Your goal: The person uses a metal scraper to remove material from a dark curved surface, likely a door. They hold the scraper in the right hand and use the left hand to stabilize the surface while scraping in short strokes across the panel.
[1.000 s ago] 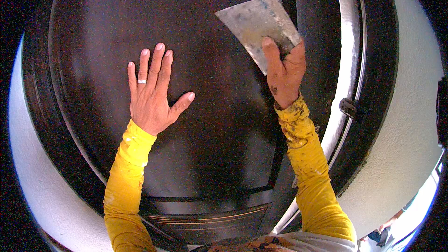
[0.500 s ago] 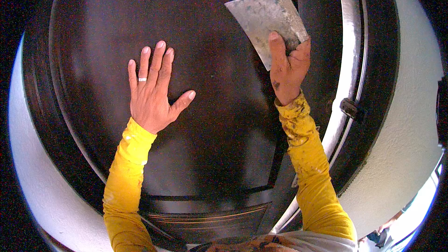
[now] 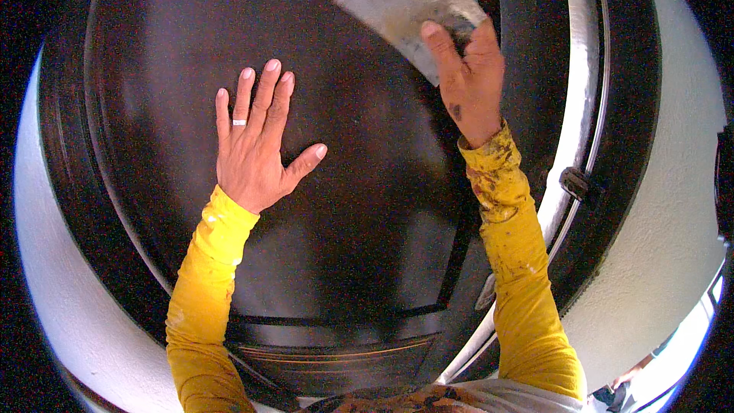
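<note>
My left hand (image 3: 258, 141) rests with fingers spread against a dark brown, glossy door panel (image 3: 306, 260). It holds nothing, and a pale ring is on one finger. My right hand (image 3: 475, 80) grips the lower right corner of a stained grey, flat four-sided sheet (image 3: 409, 8), thumb on the near face and the other fingers hidden behind it. The sheet is tilted in front of the upper right of the panel; whether it touches the door I cannot tell. Its kind is not clear. Both forearms wear yellow sleeves, the right one smeared with dark stains.
A bright vertical edge (image 3: 579, 53) runs down the door's right side, with a small dark latch-like fitting (image 3: 575, 182) on it. Dark frame and white textured walls (image 3: 650, 260) flank the door. Part of another person (image 3: 612, 394) shows at the lower right.
My right hand has moved up with the grey sheet, which has swung slightly to the left. My left hand stays spread, with only a slight shift in the view.
</note>
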Demonstrator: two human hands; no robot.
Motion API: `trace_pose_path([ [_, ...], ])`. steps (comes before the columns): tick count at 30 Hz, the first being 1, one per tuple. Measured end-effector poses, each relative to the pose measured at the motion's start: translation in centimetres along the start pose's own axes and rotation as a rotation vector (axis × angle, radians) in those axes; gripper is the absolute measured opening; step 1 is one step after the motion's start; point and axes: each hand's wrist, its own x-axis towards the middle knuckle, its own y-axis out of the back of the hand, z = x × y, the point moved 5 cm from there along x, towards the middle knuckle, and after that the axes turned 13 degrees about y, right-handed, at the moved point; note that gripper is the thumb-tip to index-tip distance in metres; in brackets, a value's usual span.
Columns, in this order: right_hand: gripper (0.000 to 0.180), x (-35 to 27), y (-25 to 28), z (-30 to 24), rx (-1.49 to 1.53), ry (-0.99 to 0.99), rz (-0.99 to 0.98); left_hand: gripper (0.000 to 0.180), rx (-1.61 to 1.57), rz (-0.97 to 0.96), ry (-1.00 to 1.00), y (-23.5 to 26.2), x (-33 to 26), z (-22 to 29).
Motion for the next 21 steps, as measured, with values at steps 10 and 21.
trace_pose_path([
  [10, 0.032, -1.9, 2.2, -2.1, 0.013, -0.142, 0.494, 0.090, 0.025, -0.006, 0.047, 1.7, -2.3, -0.8],
  [21, 0.035, -2.4, 0.9, -2.7, 0.043, -0.205, 0.472, 0.089, 0.063, -0.005, 0.079, 2.9, -4.0, -1.0],
])
